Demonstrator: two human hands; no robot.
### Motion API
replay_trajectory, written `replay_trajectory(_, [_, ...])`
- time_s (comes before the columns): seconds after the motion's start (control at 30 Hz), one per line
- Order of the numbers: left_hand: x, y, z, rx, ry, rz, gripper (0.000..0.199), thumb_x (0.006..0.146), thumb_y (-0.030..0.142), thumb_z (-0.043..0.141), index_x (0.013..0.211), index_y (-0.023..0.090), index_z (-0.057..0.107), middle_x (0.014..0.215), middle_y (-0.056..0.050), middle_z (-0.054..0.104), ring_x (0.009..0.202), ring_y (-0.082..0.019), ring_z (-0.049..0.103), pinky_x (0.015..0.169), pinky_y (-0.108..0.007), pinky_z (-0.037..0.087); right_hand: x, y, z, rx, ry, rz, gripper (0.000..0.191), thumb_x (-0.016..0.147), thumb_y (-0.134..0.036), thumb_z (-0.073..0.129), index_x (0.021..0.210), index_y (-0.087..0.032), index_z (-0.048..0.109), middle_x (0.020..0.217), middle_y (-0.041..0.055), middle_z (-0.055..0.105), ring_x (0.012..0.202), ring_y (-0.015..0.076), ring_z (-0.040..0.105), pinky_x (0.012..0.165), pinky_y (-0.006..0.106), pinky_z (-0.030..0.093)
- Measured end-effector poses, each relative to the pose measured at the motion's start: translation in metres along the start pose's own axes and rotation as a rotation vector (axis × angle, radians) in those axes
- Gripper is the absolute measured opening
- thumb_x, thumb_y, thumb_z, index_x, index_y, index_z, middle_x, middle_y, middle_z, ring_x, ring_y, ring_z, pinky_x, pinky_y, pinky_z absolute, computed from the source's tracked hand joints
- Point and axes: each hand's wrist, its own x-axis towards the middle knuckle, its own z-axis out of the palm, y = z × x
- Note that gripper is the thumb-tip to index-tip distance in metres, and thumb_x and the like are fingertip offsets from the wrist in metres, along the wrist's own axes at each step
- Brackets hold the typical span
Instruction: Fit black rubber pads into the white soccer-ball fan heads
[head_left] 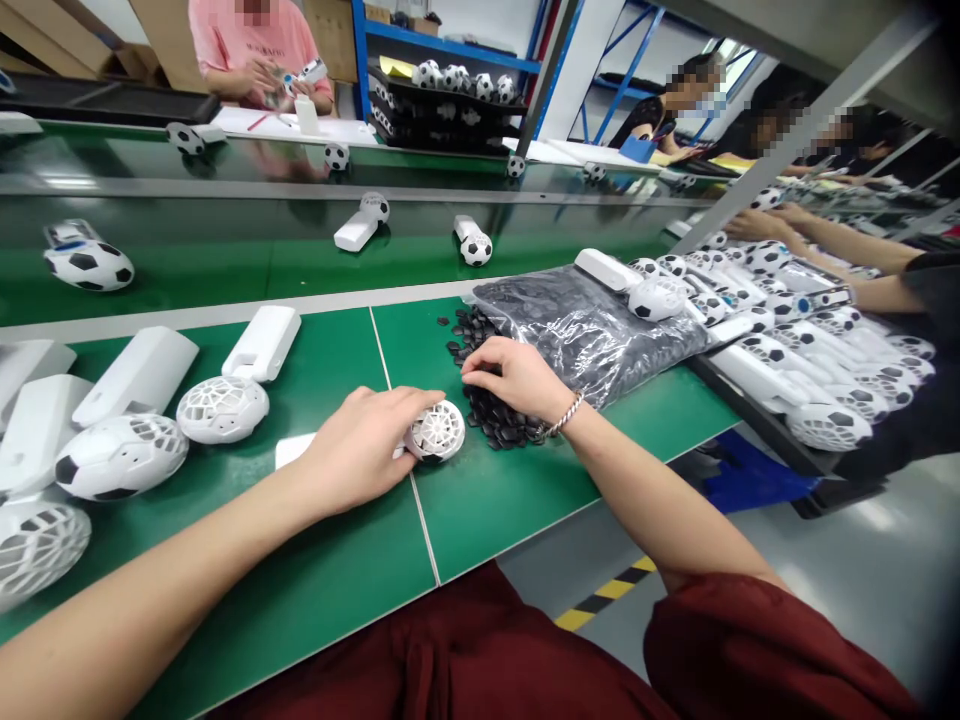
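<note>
White latticed ball housing (437, 430), black patches, under left hand (364, 445)

I logged one blue-framed rack (450, 42); one co-worker (259, 50) in a pink shirt, across the line; one white bottle (306, 115), near that person; brown cardboard (330, 35), beside the rack; yellow-and-black floor tape (609, 594); blue material (754, 482), below table height.

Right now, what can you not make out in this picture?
Head view, right hand: its own fingers hide whether it pinches any black pieces.
Head view, held white unit: the left hand covers its middle.
Head view, plastic bag: glare and creases obscure its contents.
Head view, bottom-left lattice ball: cut off by the left edge.
</note>
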Motion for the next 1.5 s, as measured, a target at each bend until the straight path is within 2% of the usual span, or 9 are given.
replay_trajectory(0.2, [0.011, -0.012, -0.002, 0.197, 0.119, 0.045, 0.059, 0.075, 0.0, 0.034, 0.123, 0.031, 0.047, 0.115, -0.003, 0.059, 0.106, -0.024, 0.05, 0.089, -0.046, 0.031, -0.006, -0.002, 0.004, -0.41, -0.258, -0.069, 0.014, 0.081, -0.024, 0.059, 0.087, -0.016, 0.068, 0.09, 0.0059, 0.065, 0.085, 0.0187, 0.052, 0.078, 0.03, 0.039])
replay_trajectory(0.47, [0.003, -0.025, -0.002, 0.211, 0.195, 0.006, 0.058, 0.076, 0.001, 0.035, 0.122, 0.033, 0.05, 0.106, -0.002, 0.063, 0.1, -0.025, 0.048, 0.083, -0.043, 0.034, -0.011, -0.018, 0.008, -0.717, -0.359, -0.217, 0.022, 0.083, -0.004, 0.042, 0.078, -0.009, 0.063, 0.078, 0.0129, 0.062, 0.076, 0.0213, 0.051, 0.067, 0.032, 0.037])
replay_trajectory(0.6, [0.002, -0.028, 0.001, 0.192, 0.224, -0.029, 0.057, 0.075, 0.002, 0.036, 0.123, 0.03, 0.05, 0.106, -0.003, 0.063, 0.101, -0.025, 0.047, 0.085, -0.043, 0.033, -0.01, -0.01, 0.007, -0.43, -0.189, -0.133, 0.015, 0.083, -0.007, 0.049, 0.091, -0.009, 0.061, 0.085, 0.0098, 0.064, 0.079, 0.019, 0.054, 0.072, 0.03, 0.041])
replay_trajectory(0.73, [0.001, -0.033, 0.003, 0.158, 0.244, -0.077, 0.053, 0.075, 0.005, 0.036, 0.121, 0.025, 0.051, 0.108, -0.005, 0.062, 0.106, -0.026, 0.045, 0.089, -0.044, 0.032, -0.014, -0.013, 0.01, 0.127, -0.015, -0.086, 0.003, 0.08, -0.018, 0.06, 0.08, -0.015, 0.059, 0.079, 0.0012, 0.065, 0.072, 0.0114, 0.057, 0.067, 0.023, 0.045])
replay_trajectory(0.8, [0.0, -0.034, 0.003, 0.13, 0.219, -0.071, 0.055, 0.073, 0.007, 0.04, 0.124, 0.024, 0.048, 0.113, -0.005, 0.06, 0.11, -0.026, 0.043, 0.092, -0.045, 0.031, -0.017, -0.021, 0.013, 0.259, 0.004, -0.132, 0.005, 0.083, -0.019, 0.056, 0.079, -0.017, 0.059, 0.078, 0.0, 0.064, 0.072, 0.0101, 0.057, 0.069, 0.023, 0.046])
replay_trajectory(1.03, [-0.003, -0.036, 0.005, 0.013, 0.168, -0.037, 0.066, 0.073, 0.045, 0.058, 0.131, 0.023, 0.039, 0.121, -0.007, 0.053, 0.121, -0.029, 0.033, 0.103, -0.051, 0.018, -0.02, -0.041, 0.018, 0.259, 0.034, -0.232, 0.008, 0.081, -0.012, 0.056, 0.086, -0.017, 0.06, 0.082, 0.0021, 0.063, 0.077, 0.0113, 0.059, 0.072, 0.025, 0.049])
replay_trajectory(1.27, [-0.001, -0.035, 0.006, -0.036, 0.19, -0.064, 0.071, 0.07, 0.057, 0.059, 0.129, 0.022, 0.043, 0.118, -0.007, 0.055, 0.121, -0.028, 0.035, 0.105, -0.052, 0.016, -0.013, -0.044, 0.025, 0.165, 0.013, -0.458, 0.014, 0.085, -0.011, 0.049, 0.086, -0.017, 0.061, 0.083, 0.0038, 0.062, 0.078, 0.0126, 0.055, 0.07, 0.026, 0.047])
replay_trajectory(1.4, [-0.001, -0.033, 0.005, -0.077, 0.218, -0.091, 0.063, 0.072, 0.054, 0.059, 0.124, 0.022, 0.048, 0.115, -0.007, 0.057, 0.119, -0.028, 0.037, 0.105, -0.052, 0.016, -0.009, -0.046, 0.032, 0.197, 0.051, -0.377, 0.005, 0.082, -0.012, 0.054, 0.079, -0.017, 0.055, 0.072, 0.0007, 0.058, 0.07, 0.0121, 0.052, 0.07, 0.028, 0.046])
replay_trajectory(1.5, [0.001, -0.032, 0.004, -0.104, 0.222, -0.11, 0.059, 0.071, 0.05, 0.06, 0.122, 0.022, 0.05, 0.114, -0.006, 0.059, 0.117, -0.027, 0.038, 0.104, -0.052, 0.019, -0.009, -0.042, 0.037, 0.309, 0.075, -0.207, 0.016, 0.076, -0.019, 0.063, 0.087, -0.018, 0.053, 0.087, 0.0038, 0.057, 0.085, 0.0154, 0.053, 0.074, 0.03, 0.049])
